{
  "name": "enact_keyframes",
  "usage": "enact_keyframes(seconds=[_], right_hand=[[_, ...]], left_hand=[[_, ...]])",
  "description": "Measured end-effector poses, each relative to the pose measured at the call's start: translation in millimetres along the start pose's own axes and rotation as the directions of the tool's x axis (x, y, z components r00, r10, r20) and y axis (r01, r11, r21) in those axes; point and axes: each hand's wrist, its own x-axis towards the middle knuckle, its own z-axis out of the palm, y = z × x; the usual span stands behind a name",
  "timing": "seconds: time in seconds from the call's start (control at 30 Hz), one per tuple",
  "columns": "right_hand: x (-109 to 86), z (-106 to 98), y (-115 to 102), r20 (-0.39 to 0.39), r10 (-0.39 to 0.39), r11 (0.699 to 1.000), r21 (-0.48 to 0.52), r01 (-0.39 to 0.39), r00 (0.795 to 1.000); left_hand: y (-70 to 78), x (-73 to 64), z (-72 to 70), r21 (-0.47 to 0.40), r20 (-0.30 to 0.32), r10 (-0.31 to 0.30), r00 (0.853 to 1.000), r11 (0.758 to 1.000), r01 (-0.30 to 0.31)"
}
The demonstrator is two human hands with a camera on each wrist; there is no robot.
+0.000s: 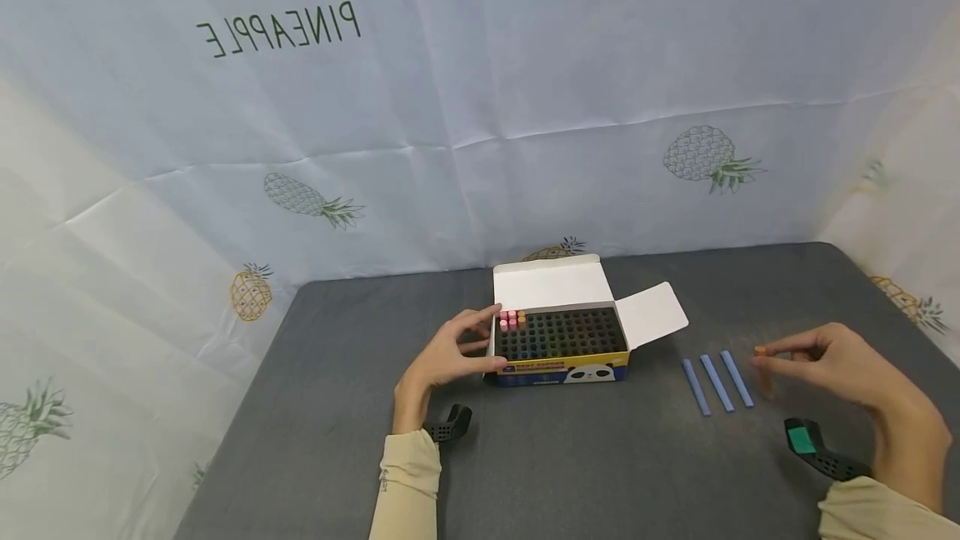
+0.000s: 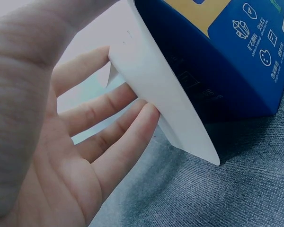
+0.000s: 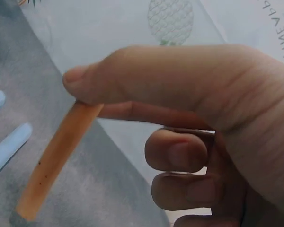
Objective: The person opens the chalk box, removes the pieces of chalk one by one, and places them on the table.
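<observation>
On the grey table stands an open chalk box (image 1: 562, 357) with a panda on its blue and yellow front and a black holder full of holes inside. My left hand (image 1: 442, 352) holds the box's left end, thumb at the front corner and index finger at the back one; its other fingers touch a white side flap (image 2: 146, 80). Several pink chalk sticks (image 1: 507, 320) and orange ones stand in the holder's left end. My right hand (image 1: 847, 361) pinches an orange chalk stick (image 3: 59, 161) by its upper end between thumb and index finger, so that it hangs down, slightly tilted.
Three blue chalk sticks (image 1: 717, 383) lie side by side between the box and my right hand. The box's lid (image 1: 551, 283) is folded back, and its right flap (image 1: 651, 315) sticks out. A pineapple-print cloth (image 1: 465, 107) hangs behind the table (image 1: 570, 465).
</observation>
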Motion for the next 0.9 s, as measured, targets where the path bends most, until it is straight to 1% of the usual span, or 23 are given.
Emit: enact_keyframes(seconds=[0.1, 0.17, 0.27, 0.4, 0.5, 0.67, 0.9], right_hand=[[1.3, 2.0, 3.1, 0.006, 0.017, 0.999, -0.032, -0.017, 1.000], [2.7, 3.1, 5.4, -0.003, 0.021, 0.999, -0.046, -0.021, 1.000], [4.7, 5.2, 8.3, -0.012, 0.049, 0.997, -0.051, -0.049, 0.999], [6.5, 7.5, 11.0, -0.047, 0.069, 0.995, -0.062, -0.072, 0.996], [6.6, 8.9, 12.3, -0.085, 0.059, 0.995, -0.073, -0.065, 0.995], [6.5, 11.8, 14.3, -0.119, 0.064, 0.996, -0.057, -0.071, 0.991], [9.2, 10.3, 18.8, -0.106, 0.120, 0.991, -0.044, -0.125, 0.987]], left_hand=[[0.3, -0.1, 0.8, -0.002, 0.002, -0.003, 1.000, 1.000, 0.003], [0.1, -0.1, 1.1, -0.004, 0.001, -0.003, 1.000, 1.000, 0.003], [0.3, 0.3, 1.3, -0.003, 0.000, 0.000, 1.000, 1.000, 0.000], [1.0, 0.8, 1.4, -0.003, -0.001, 0.004, 1.000, 1.000, -0.004], [0.9, 0.9, 1.3, -0.007, -0.001, 0.004, 1.000, 1.000, -0.004], [-0.3, 0.6, 1.1, -0.005, 0.000, 0.001, 1.000, 1.000, -0.001], [-1.0, 0.9, 1.1, -0.004, -0.004, 0.012, 1.000, 1.000, -0.012]])
